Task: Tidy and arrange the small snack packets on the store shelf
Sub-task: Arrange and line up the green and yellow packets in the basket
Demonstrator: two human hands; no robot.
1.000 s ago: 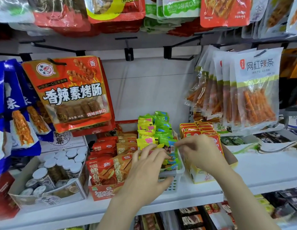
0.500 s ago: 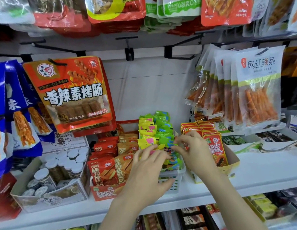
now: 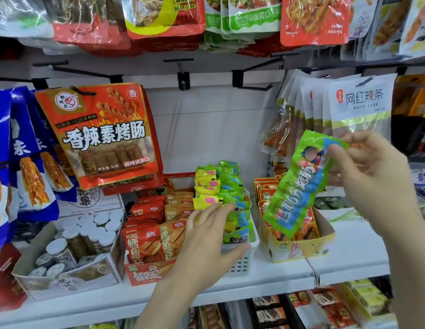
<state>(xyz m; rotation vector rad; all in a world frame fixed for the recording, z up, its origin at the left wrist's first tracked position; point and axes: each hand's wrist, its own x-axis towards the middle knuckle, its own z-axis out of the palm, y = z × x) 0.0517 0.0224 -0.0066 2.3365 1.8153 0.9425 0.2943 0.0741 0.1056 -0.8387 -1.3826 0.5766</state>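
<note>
Snack packets in glossy green and yellow foil (image 3: 221, 186) fill our white slotted plastic basket (image 3: 240, 262) in two rows, too many to count. One long green-and-blue packet (image 3: 299, 184) hangs up right of it, slanting, pinched at its top by our right hand (image 3: 373, 176). Our left hand (image 3: 206, 241), nearer the basket, rests there with fingers loose.

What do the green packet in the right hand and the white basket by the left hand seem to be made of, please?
Green packet: apparently thin plastic film, glossy, with crinkled, serrated ends. White basket: likely rigid moulded plastic, matte, with rows of punched holes in its front wall.
</note>
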